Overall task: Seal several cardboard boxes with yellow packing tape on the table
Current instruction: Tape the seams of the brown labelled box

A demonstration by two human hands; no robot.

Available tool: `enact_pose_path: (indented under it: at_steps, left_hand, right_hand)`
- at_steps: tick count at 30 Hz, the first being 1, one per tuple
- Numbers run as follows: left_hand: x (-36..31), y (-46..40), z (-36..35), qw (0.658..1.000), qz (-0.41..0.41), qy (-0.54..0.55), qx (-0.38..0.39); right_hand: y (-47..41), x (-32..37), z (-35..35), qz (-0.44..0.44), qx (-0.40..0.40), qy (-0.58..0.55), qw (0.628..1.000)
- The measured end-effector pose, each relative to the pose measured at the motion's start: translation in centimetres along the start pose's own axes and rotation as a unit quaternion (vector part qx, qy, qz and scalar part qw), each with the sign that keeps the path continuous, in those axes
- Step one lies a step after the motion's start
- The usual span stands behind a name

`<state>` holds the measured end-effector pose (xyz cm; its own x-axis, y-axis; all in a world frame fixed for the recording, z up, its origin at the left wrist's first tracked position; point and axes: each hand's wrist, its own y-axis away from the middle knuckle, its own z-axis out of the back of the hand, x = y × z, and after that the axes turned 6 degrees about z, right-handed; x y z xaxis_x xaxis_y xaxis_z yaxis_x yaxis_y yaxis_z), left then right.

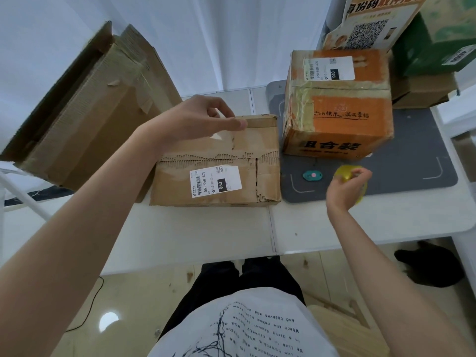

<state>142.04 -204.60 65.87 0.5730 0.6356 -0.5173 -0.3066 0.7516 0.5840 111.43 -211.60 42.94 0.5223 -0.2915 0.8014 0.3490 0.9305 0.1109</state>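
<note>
1. Looking down from the head camera, I see my left hand (195, 119) over the far top edge of the brown box (219, 163), thumb and forefinger pinching close together at that edge; I cannot tell whether they hold a tape end.
2. My right hand (346, 188) grips the yellow tape roll (346, 173), fingers curled round it, raised above the grey mat (412, 161).
3. That brown box lies flat on the white worktop (206, 228), label up, its top torn along the middle seam.
4. Just right of it stands the orange box (340, 104) on the mat, with a teal tag (312, 175) near its front.
5. A big open carton (85, 104) leans at far left.
</note>
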Motion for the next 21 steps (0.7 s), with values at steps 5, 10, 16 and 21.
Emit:
enact_pose_path:
  at_steps: [5,10,16,21]
  left_hand:
    - [-0.5,0.9,0.6,0.997,-0.035,0.055,0.047]
    - [-1.0,1.4,1.0,0.981,-0.05,0.16,0.098]
    - [-0.9,1.3,0.4,0.899,-0.054,0.369,0.231]
    - [-0.9,0.9,-0.4,0.851,-0.051,0.458,0.253]
  right_hand:
    - [-2.8,0.4,-1.6,-0.093,0.032,0.007,0.995]
    - [-3.0,0.9,-2.4,-0.133,0.033,-0.008,0.99]
    - [3.7,10.6,-0.5,0.053,0.253,-0.316,0.913]
    - [9.0,16.6,0.8,0.067,0.525,-0.483,0.697]
